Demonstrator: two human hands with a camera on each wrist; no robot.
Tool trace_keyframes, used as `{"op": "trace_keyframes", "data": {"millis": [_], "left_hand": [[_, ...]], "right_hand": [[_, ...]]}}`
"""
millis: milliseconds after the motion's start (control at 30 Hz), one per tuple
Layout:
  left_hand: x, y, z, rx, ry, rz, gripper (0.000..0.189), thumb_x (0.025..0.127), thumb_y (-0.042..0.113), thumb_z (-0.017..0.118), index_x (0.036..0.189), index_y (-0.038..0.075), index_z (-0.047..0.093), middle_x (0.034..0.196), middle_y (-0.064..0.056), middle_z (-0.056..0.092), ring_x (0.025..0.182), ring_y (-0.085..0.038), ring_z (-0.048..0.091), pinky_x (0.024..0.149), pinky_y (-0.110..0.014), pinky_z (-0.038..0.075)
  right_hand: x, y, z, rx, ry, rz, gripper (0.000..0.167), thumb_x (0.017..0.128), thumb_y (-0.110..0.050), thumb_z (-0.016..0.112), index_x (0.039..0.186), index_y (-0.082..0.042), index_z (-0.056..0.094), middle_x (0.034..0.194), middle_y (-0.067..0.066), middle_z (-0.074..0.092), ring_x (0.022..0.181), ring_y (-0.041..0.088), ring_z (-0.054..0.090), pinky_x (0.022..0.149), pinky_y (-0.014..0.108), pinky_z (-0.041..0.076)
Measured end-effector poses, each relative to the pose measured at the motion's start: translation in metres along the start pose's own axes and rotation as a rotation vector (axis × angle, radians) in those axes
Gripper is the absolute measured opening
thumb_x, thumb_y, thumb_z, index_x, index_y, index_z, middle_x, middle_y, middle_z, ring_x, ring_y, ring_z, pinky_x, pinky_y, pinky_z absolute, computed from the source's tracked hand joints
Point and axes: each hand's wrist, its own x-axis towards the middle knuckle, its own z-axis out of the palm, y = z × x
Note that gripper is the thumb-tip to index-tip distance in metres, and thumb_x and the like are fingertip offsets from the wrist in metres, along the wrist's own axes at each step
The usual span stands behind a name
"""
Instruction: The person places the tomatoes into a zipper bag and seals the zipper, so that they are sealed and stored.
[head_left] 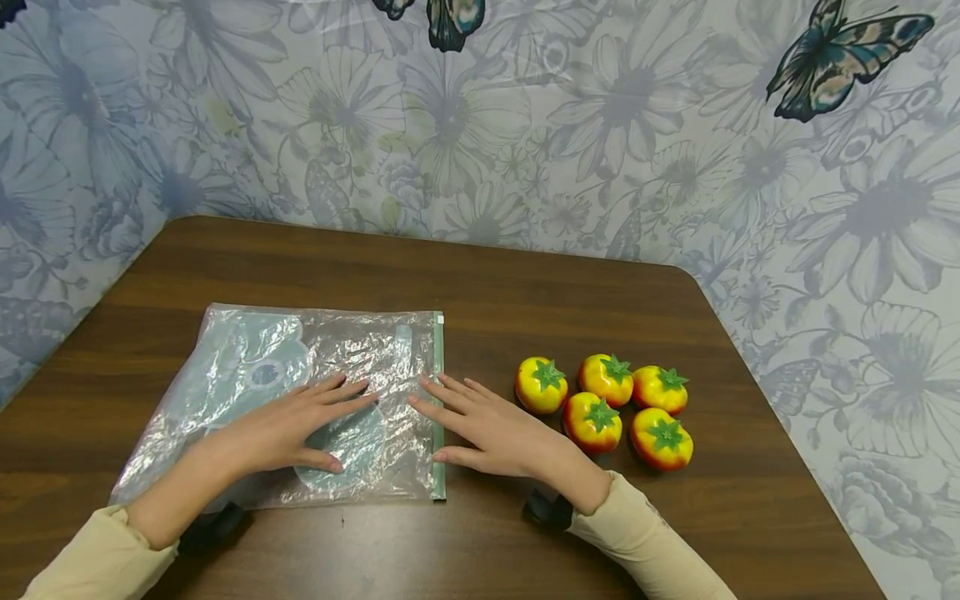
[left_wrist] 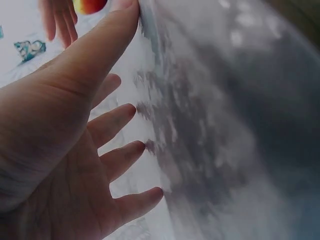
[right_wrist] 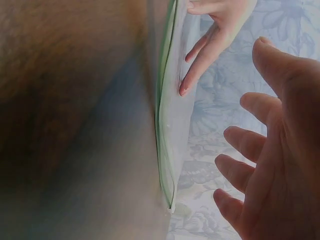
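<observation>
A clear plastic zip bag (head_left: 360, 333) with pale blue printed shapes lies flat on the table, its green-edged opening strip (head_left: 438, 350) facing right. My left hand (head_left: 288, 425) is spread over the bag's middle; in the left wrist view its fingertips (left_wrist: 157, 192) meet the plastic. Spread fingers of my right hand (head_left: 498, 429) reach over the green strip from the right. The right wrist view shows that hand (right_wrist: 280, 145) held apart from the strip with nothing in it. Several yellow-and-red toy tomatoes (head_left: 606, 379) with green leafy tops sit right of my right hand.
The brown wooden table (head_left: 480, 283) has rounded far corners and backs onto a wall covering (head_left: 480, 125) with flowers and butterflies. A dark band (head_left: 213, 527) sits at my left wrist and another dark band (head_left: 547, 508) at my right.
</observation>
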Motion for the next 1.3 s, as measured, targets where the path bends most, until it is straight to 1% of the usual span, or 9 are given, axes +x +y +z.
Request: {"op": "trace_keyframes", "data": {"millis": [200,367,567,767,933,1133,1200,1233,1300], "left_hand": [[-0.001,-0.001,0.003,-0.045,-0.010,-0.001,0.087,0.075,0.057,0.063,0.143,0.009,0.039,0.147,-0.015,0.030,0.132,-0.045,0.020,0.099,-0.066,0.023],[0.001,-0.003,0.005,-0.023,-0.015,-0.016,0.089,0.073,0.060,0.063,0.141,0.006,0.043,0.147,-0.015,0.031,0.131,-0.045,0.023,0.095,-0.065,0.031],[0.001,-0.005,0.006,0.021,-0.012,-0.046,0.093,0.069,0.063,0.063,0.138,0.004,0.045,0.144,-0.016,0.035,0.129,-0.043,0.028,0.089,-0.060,0.041],[0.001,-0.002,0.004,0.096,0.023,-0.047,0.093,0.066,0.067,0.061,0.131,0.000,0.053,0.139,-0.020,0.040,0.123,-0.044,0.037,0.088,-0.056,0.044],[0.001,0.001,0.003,0.117,0.046,-0.060,0.093,0.066,0.066,0.062,0.127,-0.004,0.055,0.137,-0.023,0.041,0.117,-0.047,0.043,0.085,-0.056,0.045],[-0.001,0.000,0.004,0.140,0.079,-0.035,0.091,0.069,0.065,0.060,0.124,-0.007,0.056,0.135,-0.025,0.042,0.111,-0.047,0.049,0.081,-0.053,0.048],[-0.001,-0.002,0.005,0.138,0.092,-0.029,0.091,0.069,0.066,0.059,0.123,-0.007,0.057,0.134,-0.025,0.043,0.110,-0.046,0.049,0.081,-0.053,0.049],[-0.001,-0.002,0.006,0.134,0.097,-0.029,0.090,0.069,0.066,0.059,0.122,-0.007,0.057,0.134,-0.025,0.043,0.110,-0.046,0.049,0.081,-0.053,0.049],[-0.001,-0.002,0.006,0.128,0.100,-0.034,0.090,0.069,0.066,0.060,0.122,-0.007,0.058,0.134,-0.025,0.043,0.111,-0.046,0.049,0.081,-0.053,0.049]], "right_hand": [[-0.001,-0.001,0.005,0.028,-0.014,0.000,0.068,0.097,-0.050,0.037,0.152,-0.020,0.010,0.155,0.007,0.005,0.139,0.027,0.006,0.110,0.050,0.013],[-0.002,-0.001,0.006,0.041,-0.014,0.007,0.068,0.097,-0.050,0.037,0.152,-0.022,0.008,0.155,0.006,0.005,0.139,0.028,0.007,0.109,0.051,0.014],[-0.002,0.001,0.009,0.039,-0.018,0.018,0.067,0.097,-0.051,0.034,0.152,-0.023,0.007,0.155,0.006,0.005,0.139,0.026,0.006,0.110,0.050,0.013],[-0.003,0.005,0.009,0.027,-0.010,0.039,0.067,0.097,-0.053,0.034,0.152,-0.023,0.010,0.155,0.004,0.008,0.140,0.022,0.004,0.110,0.049,0.014],[-0.004,0.009,0.009,0.033,-0.007,0.062,0.066,0.096,-0.053,0.035,0.152,-0.022,0.015,0.155,0.004,0.010,0.140,0.022,0.004,0.110,0.047,0.014],[-0.004,0.013,0.009,0.046,-0.014,0.094,0.068,0.096,-0.051,0.037,0.152,-0.019,0.015,0.155,0.005,0.008,0.139,0.021,0.004,0.111,0.046,0.014],[-0.004,0.014,0.009,0.053,0.006,0.116,0.068,0.096,-0.048,0.041,0.151,-0.014,0.018,0.155,0.006,0.011,0.139,0.019,0.008,0.110,0.044,0.015],[-0.004,0.015,0.009,0.066,0.024,0.137,0.068,0.096,-0.046,0.044,0.150,-0.012,0.021,0.154,0.006,0.015,0.139,0.019,0.012,0.110,0.042,0.017],[-0.001,0.016,0.010,0.106,0.098,0.183,0.062,0.096,-0.036,0.051,0.147,-0.007,0.030,0.150,0.007,0.027,0.135,0.018,0.024,0.108,0.038,0.025]]}}
